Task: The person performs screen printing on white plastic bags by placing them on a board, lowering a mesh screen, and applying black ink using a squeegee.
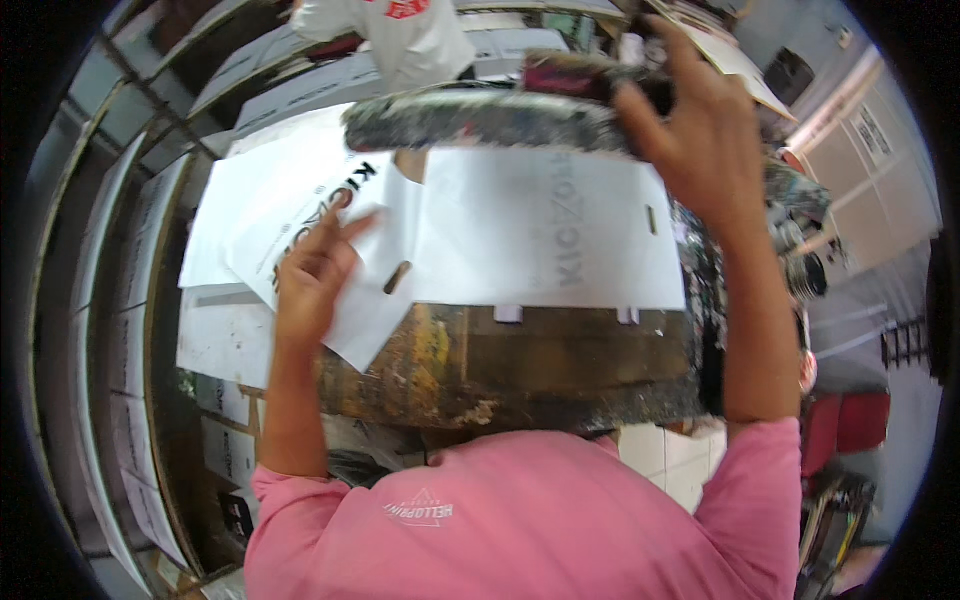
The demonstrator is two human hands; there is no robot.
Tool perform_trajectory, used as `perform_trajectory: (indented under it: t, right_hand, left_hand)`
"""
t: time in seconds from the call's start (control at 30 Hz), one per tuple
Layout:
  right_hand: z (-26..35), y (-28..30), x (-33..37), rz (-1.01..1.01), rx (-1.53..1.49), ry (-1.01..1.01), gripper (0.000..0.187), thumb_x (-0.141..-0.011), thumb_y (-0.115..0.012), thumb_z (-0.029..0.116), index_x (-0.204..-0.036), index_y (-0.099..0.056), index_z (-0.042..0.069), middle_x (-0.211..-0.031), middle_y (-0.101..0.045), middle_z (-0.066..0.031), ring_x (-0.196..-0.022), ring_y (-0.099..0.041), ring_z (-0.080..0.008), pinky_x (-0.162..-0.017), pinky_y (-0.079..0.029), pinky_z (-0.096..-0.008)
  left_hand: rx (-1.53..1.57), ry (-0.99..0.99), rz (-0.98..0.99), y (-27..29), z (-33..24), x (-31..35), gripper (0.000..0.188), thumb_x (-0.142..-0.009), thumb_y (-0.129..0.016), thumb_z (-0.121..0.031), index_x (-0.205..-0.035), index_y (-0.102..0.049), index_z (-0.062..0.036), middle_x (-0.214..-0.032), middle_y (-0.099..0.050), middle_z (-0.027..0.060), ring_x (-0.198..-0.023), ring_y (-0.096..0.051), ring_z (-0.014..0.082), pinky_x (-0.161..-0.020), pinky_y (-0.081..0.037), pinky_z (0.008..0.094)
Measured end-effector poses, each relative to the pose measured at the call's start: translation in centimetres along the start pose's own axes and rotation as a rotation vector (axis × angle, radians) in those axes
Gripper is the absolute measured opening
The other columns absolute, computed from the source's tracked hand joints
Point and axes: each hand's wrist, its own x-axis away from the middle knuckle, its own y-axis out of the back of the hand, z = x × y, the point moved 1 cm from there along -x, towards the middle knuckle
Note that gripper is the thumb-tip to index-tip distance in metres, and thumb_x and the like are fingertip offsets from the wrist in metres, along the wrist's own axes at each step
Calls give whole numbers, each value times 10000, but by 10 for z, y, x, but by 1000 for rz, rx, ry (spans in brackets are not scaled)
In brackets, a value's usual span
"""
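Note:
At the right, my right hand (705, 140) grips the end of an ink-smeared printing frame (480, 122), seen nearly edge-on and raised above the table's far side. Under it lies a flat white paper bag (480, 240) with a handle slot and a faint grey print. My left hand (318, 270) is over another white bag (262, 235) with black print, which lies slantwise at the left. That hand's fingers are apart and slightly blurred; whether they touch the bag I cannot tell.
The stained wooden worktable (430, 375) has small pale tabs at the bag's near edge. Racks (135, 340) with white sheets stand on the left. A person in a white shirt (425, 50) is beyond the table. Jars and cans (800, 265) crowd the right side.

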Motion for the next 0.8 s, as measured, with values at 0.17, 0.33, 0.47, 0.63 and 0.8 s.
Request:
perform_trajectory:
  t: [0.17,0.33,0.47,0.63,0.8]
  right_hand:
    - [24,-20,110,407,9,35,524,-884,-679,412,-1258,-630,49,-965,-624,-115,-971,-579,-331,-893,-402,-464]
    - [12,-63,189,755,-329,-107,353,-888,-703,331,-1153,-684,100,-997,-657,-118,-977,-616,-337,-851,-478,-475]
    - [38,-87,222,788,-399,-114,384,-861,-729,364,-1125,-678,90,-991,-670,-113,-953,-642,-321,-778,-532,-457]
    - [37,-119,236,692,-320,-37,436,-799,-776,346,-1109,-648,68,-971,-613,-95,-940,-613,-306,-782,-528,-439]
    - [-12,-193,190,567,-274,10,422,-780,-789,331,-1070,-617,75,-961,-589,-91,-935,-598,-302,-809,-516,-440]
  left_hand:
    - [1339,413,-161,-99,-34,64,1186,-839,-529,-825,-1514,-207,95,-1455,-428,329,-1378,-435,466,-1203,-294,574]
    - [1091,836,-204,-118,47,113,1205,-850,-423,-875,-1507,-200,112,-1442,-418,332,-1329,-491,437,-1153,-389,522]
    - [1032,906,-222,-121,85,131,1233,-847,-338,-908,-1486,-214,139,-1383,-478,323,-1298,-525,417,-1123,-425,489]
    - [927,935,-321,-132,94,138,1244,-833,-303,-927,-1465,-241,144,-1377,-484,339,-1294,-530,427,-1106,-436,521]
    - [949,947,-330,-130,100,144,1246,-830,-277,-931,-1422,-272,165,-1347,-493,360,-1278,-536,446,-1082,-447,571]
